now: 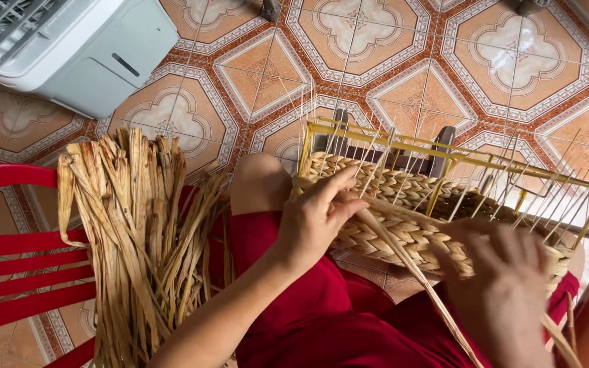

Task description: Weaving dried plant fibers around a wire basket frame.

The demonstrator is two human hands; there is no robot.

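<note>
**Woven basket steadied across the lap**

The half-woven straw basket, built on a yellow wire frame, is kept at centre, tilted for reach. It is pressed by the left hand, fingers spread. A flat strand seems pinched by the blurred right hand at 4 o'clock. Dried fibres are draped over a red chair at 9 o'clock.

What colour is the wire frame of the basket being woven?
Yellow wire frame, seen clearly in the head view.

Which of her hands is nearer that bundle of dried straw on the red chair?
Left. The left hand rests on the woven basket, just right of the straw bundle; the right hand is farther right.
</note>
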